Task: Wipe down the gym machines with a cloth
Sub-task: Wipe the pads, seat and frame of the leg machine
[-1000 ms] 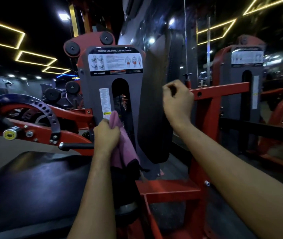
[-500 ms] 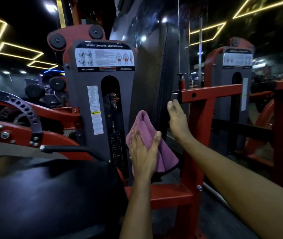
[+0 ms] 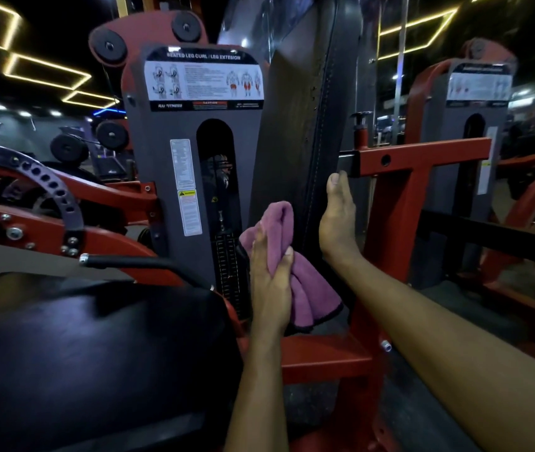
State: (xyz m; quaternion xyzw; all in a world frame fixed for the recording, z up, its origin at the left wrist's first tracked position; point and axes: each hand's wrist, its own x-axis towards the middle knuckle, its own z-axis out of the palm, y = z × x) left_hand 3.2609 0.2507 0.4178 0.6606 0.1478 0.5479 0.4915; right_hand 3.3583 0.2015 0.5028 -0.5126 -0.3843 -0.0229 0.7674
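Pressing cloth (image 3: 303, 293), L fingers (image 3: 259, 238) straight

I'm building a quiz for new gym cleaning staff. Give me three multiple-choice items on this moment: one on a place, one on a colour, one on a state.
1. Where is the cloth?
A. lying on the seat
B. against the upright back pad, under the left hand
C. lying on the floor

2. What colour is the machine's frame?
A. blue
B. red
C. green

3. How is the right hand?
A. clenched in a fist
B. gripping the black handle
C. fingers straight along the pad's edge

Answers: 1 B, the left hand presses the cloth to the pad; 2 B, the beams are red; 3 C, straight fingers lie against the edge.
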